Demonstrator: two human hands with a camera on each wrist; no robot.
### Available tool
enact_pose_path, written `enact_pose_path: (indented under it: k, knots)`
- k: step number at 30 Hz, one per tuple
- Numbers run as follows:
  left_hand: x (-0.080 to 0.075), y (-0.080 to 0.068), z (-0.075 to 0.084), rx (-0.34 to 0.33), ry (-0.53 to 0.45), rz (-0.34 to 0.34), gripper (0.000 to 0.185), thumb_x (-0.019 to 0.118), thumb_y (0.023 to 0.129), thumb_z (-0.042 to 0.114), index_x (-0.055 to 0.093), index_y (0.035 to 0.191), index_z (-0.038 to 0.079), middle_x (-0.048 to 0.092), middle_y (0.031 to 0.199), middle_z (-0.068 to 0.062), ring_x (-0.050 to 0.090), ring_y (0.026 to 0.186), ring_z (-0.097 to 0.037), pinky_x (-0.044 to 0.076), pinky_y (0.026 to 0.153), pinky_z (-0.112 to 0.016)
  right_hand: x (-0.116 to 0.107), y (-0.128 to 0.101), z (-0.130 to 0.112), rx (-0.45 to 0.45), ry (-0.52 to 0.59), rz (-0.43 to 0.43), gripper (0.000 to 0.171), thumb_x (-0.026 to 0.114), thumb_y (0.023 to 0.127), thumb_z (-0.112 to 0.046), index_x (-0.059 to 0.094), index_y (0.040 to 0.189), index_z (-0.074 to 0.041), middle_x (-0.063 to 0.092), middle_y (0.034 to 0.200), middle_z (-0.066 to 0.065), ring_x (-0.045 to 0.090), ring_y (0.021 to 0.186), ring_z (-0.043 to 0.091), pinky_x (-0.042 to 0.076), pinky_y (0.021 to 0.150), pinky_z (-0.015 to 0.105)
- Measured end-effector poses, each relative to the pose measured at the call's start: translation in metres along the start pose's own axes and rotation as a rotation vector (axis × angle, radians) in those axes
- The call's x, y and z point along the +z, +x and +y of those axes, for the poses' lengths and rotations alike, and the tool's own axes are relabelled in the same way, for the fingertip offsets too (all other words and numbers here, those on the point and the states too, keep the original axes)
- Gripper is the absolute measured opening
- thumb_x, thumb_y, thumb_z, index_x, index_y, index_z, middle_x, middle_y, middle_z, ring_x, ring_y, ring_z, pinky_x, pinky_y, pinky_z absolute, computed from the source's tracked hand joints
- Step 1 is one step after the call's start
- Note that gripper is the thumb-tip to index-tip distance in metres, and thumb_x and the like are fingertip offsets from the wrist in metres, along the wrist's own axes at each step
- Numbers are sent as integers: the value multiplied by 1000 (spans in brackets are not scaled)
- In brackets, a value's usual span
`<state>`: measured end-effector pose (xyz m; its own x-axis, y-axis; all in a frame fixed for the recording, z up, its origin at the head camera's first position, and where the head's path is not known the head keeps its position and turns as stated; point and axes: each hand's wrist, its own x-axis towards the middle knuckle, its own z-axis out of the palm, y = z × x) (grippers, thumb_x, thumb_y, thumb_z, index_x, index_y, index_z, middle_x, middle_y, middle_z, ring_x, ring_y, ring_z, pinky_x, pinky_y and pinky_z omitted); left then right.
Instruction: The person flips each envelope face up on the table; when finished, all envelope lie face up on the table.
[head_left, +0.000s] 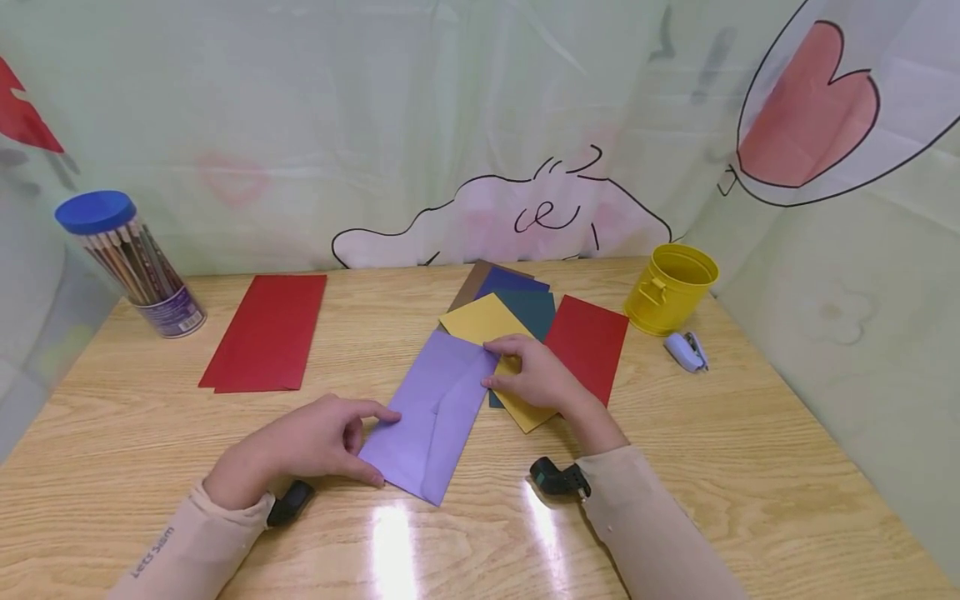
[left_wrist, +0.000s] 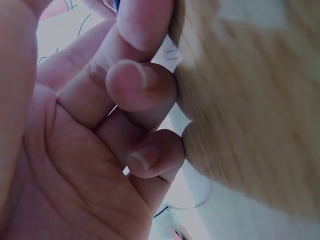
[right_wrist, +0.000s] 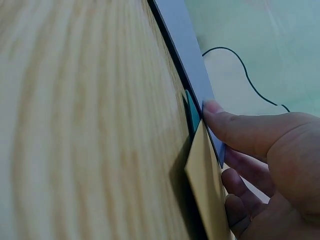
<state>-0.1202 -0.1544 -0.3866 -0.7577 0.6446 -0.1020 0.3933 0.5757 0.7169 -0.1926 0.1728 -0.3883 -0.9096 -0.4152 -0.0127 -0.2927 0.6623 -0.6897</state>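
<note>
A purple envelope point(head_left: 427, 408) lies slanted in front of me, its flap seam facing up. With thumb and index finger spread, my left hand point(head_left: 315, 442) holds its near left corner; in the left wrist view the other fingers curl against the wooden tabletop. My right hand point(head_left: 536, 371) holds the far right corner, and the right wrist view shows its thumb point(right_wrist: 240, 130) on the envelope's edge. Under that hand lies a yellow envelope point(head_left: 483, 317), overlapping a dark teal envelope point(head_left: 534, 307). A red envelope point(head_left: 588, 342) is just right of them.
Further red envelopes point(head_left: 262, 333) lie stacked at the left. Behind the pile, blue point(head_left: 510, 280) and brown point(head_left: 471, 283) envelopes show. A blue-lidded pencil jar point(head_left: 138, 267) stands back left; a yellow bucket point(head_left: 667, 292) and a lilac stapler point(head_left: 686, 352) are at the right.
</note>
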Motion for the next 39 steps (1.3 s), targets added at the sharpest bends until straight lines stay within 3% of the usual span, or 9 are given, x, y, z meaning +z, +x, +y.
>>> enact_pose_path:
  k: [21,28,31,34,37,39]
  knots:
    - [1,1,4,6,53,-7,73,90,74,40,63,135,10,53,65,11,51,60,-5,47,59,-26,1,2,-1,11,-28,12,55,80,88,-18,62,138,-3,55,132,11,50,127,32,43,105,47]
    - [5,2,5,-4,107,3,89,88,70,55,58,140,10,51,67,9,48,60,-6,44,59,-25,2,2,2,-24,-15,12,55,81,86,-18,63,136,-2,57,130,12,51,124,31,43,105,47]
    - [7,4,9,-55,125,42,95,86,70,59,54,143,7,52,74,5,49,66,-9,44,62,-28,2,3,2,-22,-20,8,55,83,85,-20,64,135,-4,58,129,10,52,122,29,43,105,46]
    - [9,5,14,-117,139,91,106,87,67,61,48,146,2,56,95,0,53,83,-11,48,75,-31,2,3,0,-9,-29,-2,57,84,84,-24,65,134,-5,59,128,8,51,122,27,43,105,45]
    - [11,4,18,-147,152,110,115,91,63,58,43,150,-1,52,116,-4,53,101,-14,49,87,-35,2,2,-1,8,-36,-9,58,85,83,-26,65,134,-6,60,129,7,51,123,26,43,105,44]
    - [11,4,21,-167,155,119,117,95,61,51,41,151,0,51,121,-8,55,105,-17,49,89,-36,2,2,-2,18,-37,-8,59,85,83,-26,65,134,-7,59,130,7,50,124,26,42,106,44]
